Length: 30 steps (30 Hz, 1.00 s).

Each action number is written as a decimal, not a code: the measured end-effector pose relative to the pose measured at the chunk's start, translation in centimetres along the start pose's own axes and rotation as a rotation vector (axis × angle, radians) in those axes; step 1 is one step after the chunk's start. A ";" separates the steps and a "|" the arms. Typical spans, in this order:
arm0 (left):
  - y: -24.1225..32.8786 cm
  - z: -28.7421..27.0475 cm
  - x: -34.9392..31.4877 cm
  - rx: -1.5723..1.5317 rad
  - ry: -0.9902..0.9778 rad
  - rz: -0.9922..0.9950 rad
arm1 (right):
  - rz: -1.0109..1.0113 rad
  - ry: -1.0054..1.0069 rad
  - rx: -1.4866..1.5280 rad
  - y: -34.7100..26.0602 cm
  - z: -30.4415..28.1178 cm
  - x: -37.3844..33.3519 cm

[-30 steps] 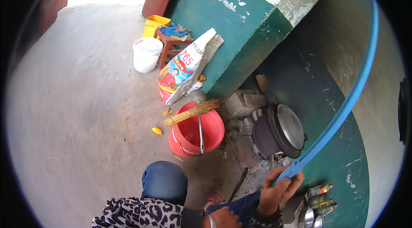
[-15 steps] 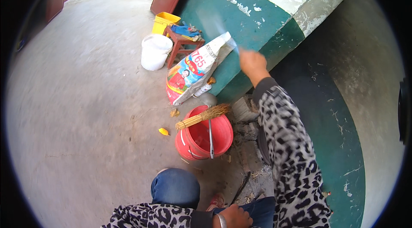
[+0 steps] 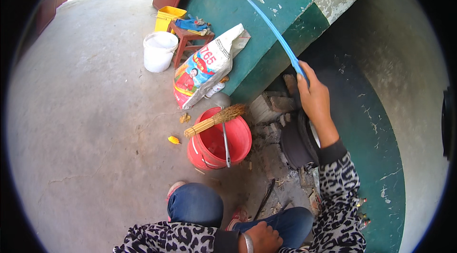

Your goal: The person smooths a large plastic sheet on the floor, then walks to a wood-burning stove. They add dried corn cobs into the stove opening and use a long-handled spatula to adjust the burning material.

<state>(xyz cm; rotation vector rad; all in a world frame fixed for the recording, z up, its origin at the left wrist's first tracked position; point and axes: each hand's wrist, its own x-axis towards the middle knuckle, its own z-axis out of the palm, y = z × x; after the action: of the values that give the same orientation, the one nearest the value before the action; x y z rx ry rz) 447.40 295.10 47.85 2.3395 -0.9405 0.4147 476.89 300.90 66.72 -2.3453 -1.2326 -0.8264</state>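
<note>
My right hand (image 3: 315,100) is closed around the blue handle of a fly swatter (image 3: 276,30). The swatter's pale flat head tilts up to the far left, in front of the green wall. My left hand (image 3: 265,237), with a bracelet at the wrist, rests on my thigh with its fingers curled in and nothing visible in it. In front of my knees stands a red bucket (image 3: 193,153). A short straw brush (image 3: 209,123) and a metal ladle (image 3: 226,146) lie across its rim.
Beyond the bucket, a printed sack (image 3: 200,69) leans near a red stool (image 3: 183,46) with blue gloves (image 3: 193,24) on it. White (image 3: 158,58) and yellow (image 3: 164,19) buckets stand beside it. Bricks (image 3: 266,108) and a dark round pot (image 3: 296,143) sit below my right forearm.
My right hand has swung down and to the right with the fly swatter, whose blurred head now shows clearly. The view has shifted slightly. My left hand stays on my thigh.
</note>
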 end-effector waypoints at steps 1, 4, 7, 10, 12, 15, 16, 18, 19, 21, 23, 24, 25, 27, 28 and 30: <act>0.0 0.1 0.0 -0.012 -0.008 0.002 | 0.010 0.010 0.063 0.1 -0.3 -1.6; 0.0 0.9 0.4 0.012 -0.054 0.001 | -0.055 0.109 0.161 0.4 -1.2 -6.8; -0.1 1.9 1.0 0.032 -0.144 -0.017 | 0.039 0.105 0.211 0.7 -1.9 -12.6; -0.5 2.9 1.9 0.076 -0.166 -0.009 | 0.170 0.046 0.301 0.9 -2.6 -18.1; -1.1 3.4 2.6 0.076 -0.073 0.027 | 0.206 0.021 0.344 1.1 -3.0 -21.4; -1.2 4.3 2.9 0.044 -0.074 0.047 | 0.326 -0.086 0.373 1.5 -4.0 -25.7; -1.2 4.7 3.0 0.062 -0.118 0.046 | 0.334 -0.084 0.390 1.6 -4.2 -26.9; -1.2 5.4 3.4 0.092 -0.132 0.060 | 0.405 -0.111 0.445 1.9 -5.1 -28.6; -1.2 5.8 3.6 0.103 -0.103 0.072 | 0.400 -0.088 0.461 2.1 -5.3 -29.0; -1.3 6.5 3.8 0.096 -0.056 0.108 | 0.393 -0.045 0.489 2.3 -5.8 -29.9; -1.6 7.1 4.1 0.067 -0.018 0.154 | 0.428 -0.031 0.486 2.5 -6.4 -30.8; -1.6 7.4 4.2 0.107 0.002 0.154 | 0.439 -0.026 0.486 2.6 -6.5 -31.2; -1.6 7.8 4.2 0.148 0.025 0.151 | 0.443 -0.009 0.495 2.7 -6.7 -31.5; -1.9 8.4 4.3 0.198 0.053 0.201 | 0.459 0.014 0.523 2.7 -6.8 -32.0; -2.2 8.7 4.5 0.205 0.057 0.254 | 0.459 0.019 0.516 2.7 -6.9 -32.2; -2.2 8.9 4.8 0.153 -0.002 0.239 | 0.491 0.013 0.514 2.6 -7.1 -32.3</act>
<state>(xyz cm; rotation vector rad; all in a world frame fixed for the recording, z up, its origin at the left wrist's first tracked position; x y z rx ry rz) 452.94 288.40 42.23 2.3695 -1.2345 0.5980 462.29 275.51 51.13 -2.0649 -0.6968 -0.3107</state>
